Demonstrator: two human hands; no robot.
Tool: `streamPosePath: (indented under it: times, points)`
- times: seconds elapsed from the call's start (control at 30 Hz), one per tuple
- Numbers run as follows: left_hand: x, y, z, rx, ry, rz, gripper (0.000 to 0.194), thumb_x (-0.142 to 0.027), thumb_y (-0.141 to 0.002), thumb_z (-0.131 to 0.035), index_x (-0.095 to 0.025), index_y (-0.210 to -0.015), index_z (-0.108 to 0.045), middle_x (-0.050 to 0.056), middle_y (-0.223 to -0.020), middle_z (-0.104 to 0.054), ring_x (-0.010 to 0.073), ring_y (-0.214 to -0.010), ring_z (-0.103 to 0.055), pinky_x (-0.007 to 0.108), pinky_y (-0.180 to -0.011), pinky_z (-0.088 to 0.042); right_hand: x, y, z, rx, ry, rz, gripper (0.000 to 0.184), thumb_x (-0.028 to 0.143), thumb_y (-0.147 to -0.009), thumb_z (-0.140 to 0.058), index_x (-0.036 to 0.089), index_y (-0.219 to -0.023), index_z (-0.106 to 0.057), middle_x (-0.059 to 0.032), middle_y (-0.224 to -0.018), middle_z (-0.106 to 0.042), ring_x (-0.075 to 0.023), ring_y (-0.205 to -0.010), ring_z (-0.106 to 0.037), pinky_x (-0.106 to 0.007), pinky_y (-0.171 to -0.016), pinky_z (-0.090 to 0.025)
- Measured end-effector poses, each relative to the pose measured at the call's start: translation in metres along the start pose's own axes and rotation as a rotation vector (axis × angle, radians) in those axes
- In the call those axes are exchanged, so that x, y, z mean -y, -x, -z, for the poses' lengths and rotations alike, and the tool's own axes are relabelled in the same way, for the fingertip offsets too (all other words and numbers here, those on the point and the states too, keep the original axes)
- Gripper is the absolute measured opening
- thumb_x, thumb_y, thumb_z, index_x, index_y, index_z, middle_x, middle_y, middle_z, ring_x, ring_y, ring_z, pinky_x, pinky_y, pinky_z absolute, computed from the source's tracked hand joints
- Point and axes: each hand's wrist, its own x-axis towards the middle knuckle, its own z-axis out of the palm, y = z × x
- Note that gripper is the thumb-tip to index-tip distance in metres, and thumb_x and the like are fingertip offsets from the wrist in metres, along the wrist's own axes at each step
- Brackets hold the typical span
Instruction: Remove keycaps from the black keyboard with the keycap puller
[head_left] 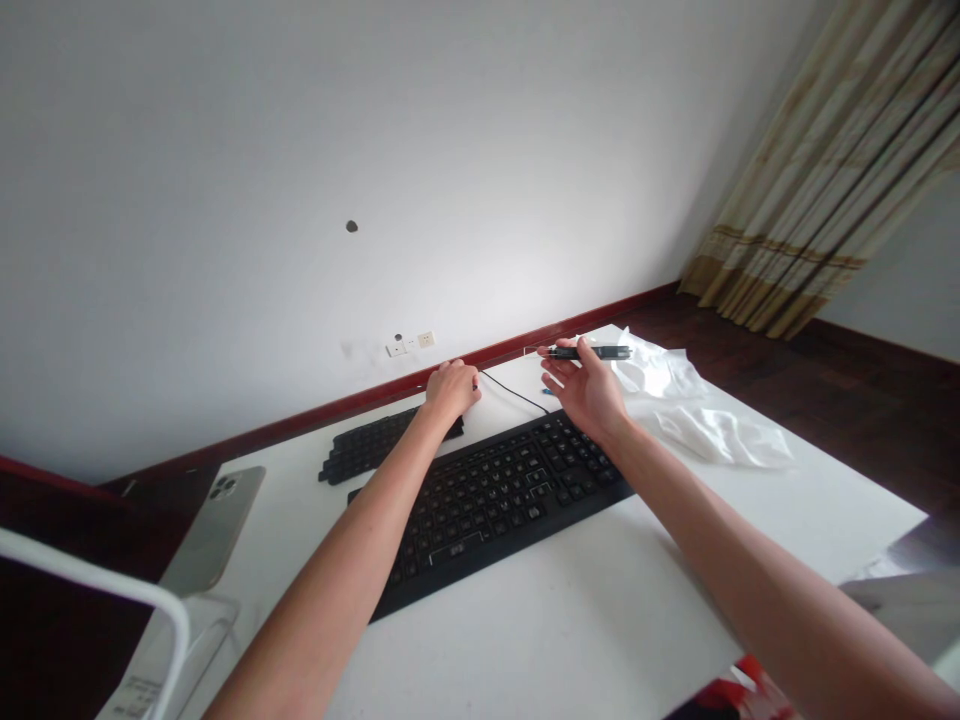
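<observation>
- Keyboard [502,490], black and full-length, is lying slantwise on the white desk [592,610], its left part passing under the left forearm and its far right corner sitting near the right wrist.
- Left hand [452,388] is reaching past the keyboard toward the desk's far edge, fingers curling down and bunching together; a small dark spot is showing at the fingertips, but I cannot tell whether the hand is gripping anything.
- Right hand [589,392] is holding a slim black tool [592,352] between thumb and fingers, the other fingers spreading loosely; the tool is hanging level above the desk, its thin end pointing left.
- Black key-like strip [375,442] is lying behind the keyboard, partly hiding behind the left forearm.
- Thin cable [514,390] is running between the hands toward the keyboard's back edge.
- Crumpled clear plastic bags [720,437] are lying to the right, near the right hand and forearm.
- Phone [217,530] is resting back up at the desk's left side, well apart from both hands.
- White tube [112,580] is curving across the lower left corner.
</observation>
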Motion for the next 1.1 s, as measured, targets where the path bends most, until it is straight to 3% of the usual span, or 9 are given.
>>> streamPosePath:
  times: [0.23, 0.33, 0.47, 0.57, 0.67, 0.8, 0.97, 1.1]
  points:
    - [0.005, -0.003, -0.002, 0.000, 0.002, 0.029, 0.014, -0.024, -0.092, -0.065, -0.022, -0.097, -0.078, 0.009, -0.112, -0.076, 0.0279, -0.110, -0.067, 0.038, -0.098, -0.054, 0.001, 0.000, -0.001, 0.019, -0.043, -0.026, 0.037, 0.067, -0.089, -0.071, 0.031, -0.096, -0.069, -0.0021, -0.104, -0.083, -0.0250, -0.099, -0.077, -0.040, -0.086, -0.061]
    - [0.004, 0.001, 0.003, 0.001, 0.011, 0.030, 0.015, -0.028, -0.093, -0.067, -0.022, -0.103, -0.077, 0.009, -0.115, -0.076, 0.0285, -0.109, -0.068, 0.039, -0.096, -0.054, 0.001, 0.001, -0.002, 0.028, -0.044, -0.031, 0.038, 0.068, -0.089, -0.071, 0.031, -0.096, -0.069, -0.0022, -0.103, -0.083, -0.0239, -0.094, -0.077, -0.039, -0.084, -0.061]
    - [-0.012, 0.018, 0.019, -0.063, 0.025, 0.003, 0.031, -0.036, -0.096, -0.068, -0.022, -0.124, -0.071, 0.011, -0.124, -0.075, 0.0304, -0.117, -0.066, 0.041, -0.102, -0.052, 0.002, 0.001, -0.001, 0.025, -0.046, -0.020, 0.037, 0.066, -0.089, -0.073, 0.029, -0.095, -0.069, -0.0029, -0.099, -0.083, -0.0230, -0.088, -0.077, -0.039, -0.083, -0.063]
    - [-0.033, 0.038, 0.032, -0.103, 0.087, -0.058, 0.021, -0.031, -0.096, -0.069, -0.020, -0.113, -0.075, 0.011, -0.116, -0.076, 0.0302, -0.111, -0.069, 0.041, -0.101, -0.053, 0.005, -0.001, 0.001, 0.011, 0.002, 0.015, 0.034, 0.061, -0.090, -0.075, 0.028, -0.093, -0.071, -0.0048, -0.095, -0.083, -0.0227, -0.084, -0.077, -0.039, -0.086, -0.065]
    - [-0.054, 0.059, 0.034, -0.054, 0.178, -0.122, 0.016, -0.028, -0.096, -0.069, -0.020, -0.107, -0.078, 0.009, -0.110, -0.077, 0.0272, -0.104, -0.072, 0.038, -0.097, -0.055, 0.007, -0.003, 0.004, -0.002, 0.125, 0.033, 0.031, 0.056, -0.091, -0.076, 0.025, -0.094, -0.071, -0.0065, -0.093, -0.082, -0.0220, -0.083, -0.079, -0.037, -0.088, -0.066]
    - [-0.076, 0.079, 0.020, -0.059, 0.237, -0.175, 0.019, -0.031, -0.098, -0.069, -0.022, -0.111, -0.079, 0.007, -0.113, -0.076, 0.0253, -0.101, -0.073, 0.037, -0.093, -0.058, 0.007, -0.007, 0.011, -0.037, 0.312, 0.037, 0.029, 0.049, -0.093, -0.077, 0.021, -0.092, -0.070, -0.0074, -0.089, -0.082, -0.0198, -0.080, -0.079, -0.033, -0.083, -0.068]
    - [-0.094, 0.081, 0.001, -0.100, 0.279, -0.197, 0.024, -0.033, -0.100, -0.068, -0.022, -0.119, -0.077, 0.007, -0.118, -0.075, 0.0235, -0.100, -0.074, 0.034, -0.093, -0.058, 0.022, -0.006, 0.019, 0.045, 0.764, 0.118, 0.026, 0.042, -0.093, -0.077, 0.017, -0.085, -0.073, -0.0093, -0.086, -0.082, -0.0216, -0.079, -0.080, -0.031, -0.078, -0.068]
    - [-0.100, 0.077, -0.006, -0.114, 0.280, -0.195, 0.019, -0.032, -0.100, -0.069, -0.022, -0.114, -0.078, 0.006, -0.113, -0.075, 0.0221, -0.096, -0.073, 0.033, -0.089, -0.057, 0.040, 0.000, 0.022, 0.115, 1.010, 0.067, 0.022, 0.036, -0.096, -0.071, 0.017, -0.085, -0.075, -0.0080, -0.085, -0.083, -0.0224, -0.075, -0.081, -0.029, -0.073, -0.067]
